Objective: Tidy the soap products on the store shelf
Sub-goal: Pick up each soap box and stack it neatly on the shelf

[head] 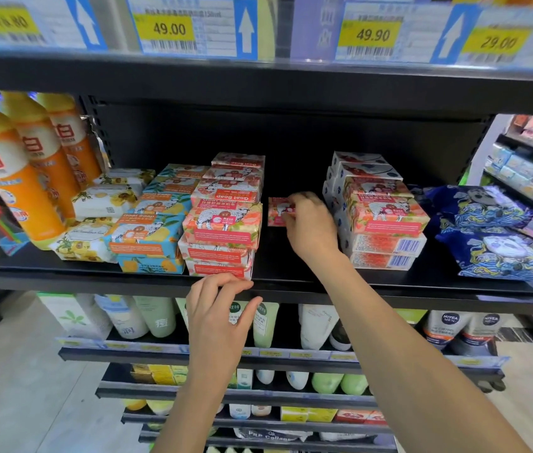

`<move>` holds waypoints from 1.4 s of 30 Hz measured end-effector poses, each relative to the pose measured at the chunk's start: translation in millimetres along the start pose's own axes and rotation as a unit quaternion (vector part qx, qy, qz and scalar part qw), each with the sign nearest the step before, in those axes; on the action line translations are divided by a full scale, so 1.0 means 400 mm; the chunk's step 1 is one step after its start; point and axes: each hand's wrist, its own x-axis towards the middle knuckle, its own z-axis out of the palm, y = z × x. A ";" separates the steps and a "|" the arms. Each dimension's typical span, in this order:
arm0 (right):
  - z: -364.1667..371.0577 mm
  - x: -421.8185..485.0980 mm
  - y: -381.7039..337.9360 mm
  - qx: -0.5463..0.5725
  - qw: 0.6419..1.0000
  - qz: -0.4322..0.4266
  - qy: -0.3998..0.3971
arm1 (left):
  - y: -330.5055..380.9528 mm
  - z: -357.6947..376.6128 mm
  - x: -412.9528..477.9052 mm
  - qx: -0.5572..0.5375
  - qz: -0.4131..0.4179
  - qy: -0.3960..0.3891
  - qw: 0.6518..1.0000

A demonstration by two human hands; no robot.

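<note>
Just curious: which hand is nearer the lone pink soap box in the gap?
Right. The right hand pinches the lone pink soap box; the left hand is lower, at the shelf edge below the pink stack.

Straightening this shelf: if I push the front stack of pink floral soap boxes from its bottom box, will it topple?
Likely stiff: the stack of pink floral soap boxes keeps square edges. Its top box sits skewed, so it may slide off. Your left hand touches only the bottom box.
</note>
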 end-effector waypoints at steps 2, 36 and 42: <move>-0.034 -0.035 -0.017 0.121 0.992 -0.019 0.028 | 0.000 0.001 0.000 -0.003 0.001 0.002 1.000; -0.214 -0.268 0.011 0.435 0.893 -0.091 -0.063 | 0.143 -0.179 0.103 -0.440 -0.239 -0.082 0.862; -0.247 -0.288 0.053 0.399 0.910 -0.091 -0.071 | 0.167 -0.148 0.111 -0.424 -0.208 -0.124 0.872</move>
